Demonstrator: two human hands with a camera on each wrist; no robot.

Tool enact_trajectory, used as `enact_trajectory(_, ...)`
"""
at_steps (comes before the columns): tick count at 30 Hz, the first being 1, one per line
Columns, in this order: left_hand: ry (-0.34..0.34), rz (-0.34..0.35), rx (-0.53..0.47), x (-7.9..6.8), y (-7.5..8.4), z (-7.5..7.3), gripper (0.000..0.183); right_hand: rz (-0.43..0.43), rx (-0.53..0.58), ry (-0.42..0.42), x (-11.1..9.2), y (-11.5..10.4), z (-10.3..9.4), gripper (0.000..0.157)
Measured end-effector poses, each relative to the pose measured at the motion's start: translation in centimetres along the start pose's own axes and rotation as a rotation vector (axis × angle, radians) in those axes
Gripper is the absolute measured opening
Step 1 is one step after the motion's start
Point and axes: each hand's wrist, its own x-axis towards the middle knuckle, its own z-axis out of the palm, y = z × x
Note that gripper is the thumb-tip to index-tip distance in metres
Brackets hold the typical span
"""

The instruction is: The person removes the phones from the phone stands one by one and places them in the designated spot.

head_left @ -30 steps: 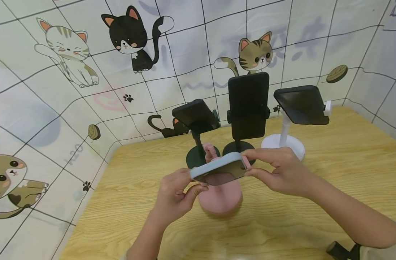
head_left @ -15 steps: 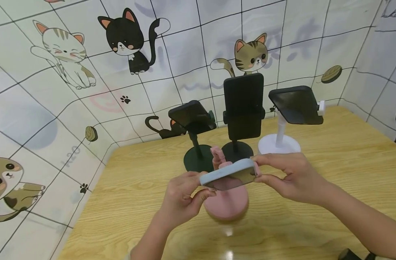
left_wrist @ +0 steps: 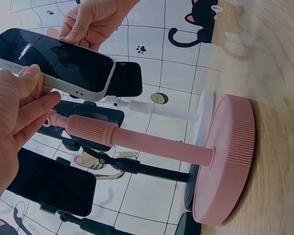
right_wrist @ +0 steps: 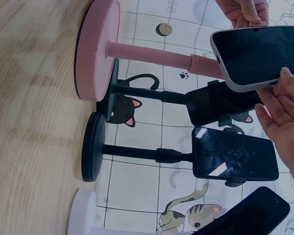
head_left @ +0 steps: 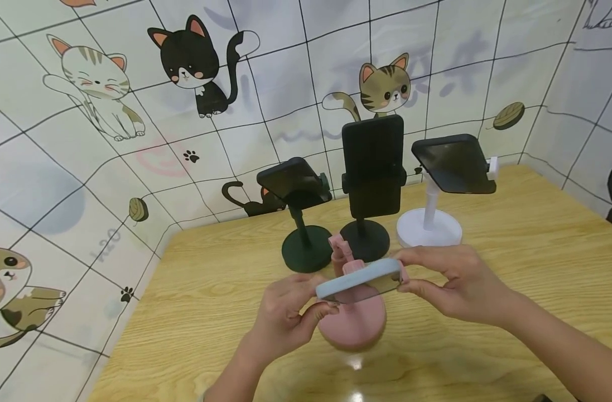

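Left hand (head_left: 288, 310) and right hand (head_left: 448, 282) are pinching opposite ends of the blue-cased phone (head_left: 358, 280), up at the top of the pink phone stand (head_left: 355, 328). Looks like the clamping-in step; next move probably needs a snug, square fit.

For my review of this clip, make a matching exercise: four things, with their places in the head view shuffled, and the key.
1. Pink stand
2. White stand
3. Pale-blue-cased phone
4. Dark green stand

A. Left end of the back row
B. Held by the left hand and right hand
C. Right end of the back row
D. In front of the back row

Pairs: 1-D, 2-C, 3-B, 4-A
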Motion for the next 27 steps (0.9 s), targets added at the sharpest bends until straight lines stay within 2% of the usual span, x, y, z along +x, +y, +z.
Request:
enact_trajectory(10, 0.004, -0.031, -0.015, -0.4, 0.29, -0.19, 0.022, -0.022, 0.055, 0.009, -0.16, 0.39, 0.57, 0.027)
enact_trajectory(27, 0.019, -0.045, -0.021, -0.89, -0.01, 0.08, 0.024, 0.004, 0.079, 0.0, -0.52, 0.61, 0.52, 0.028)
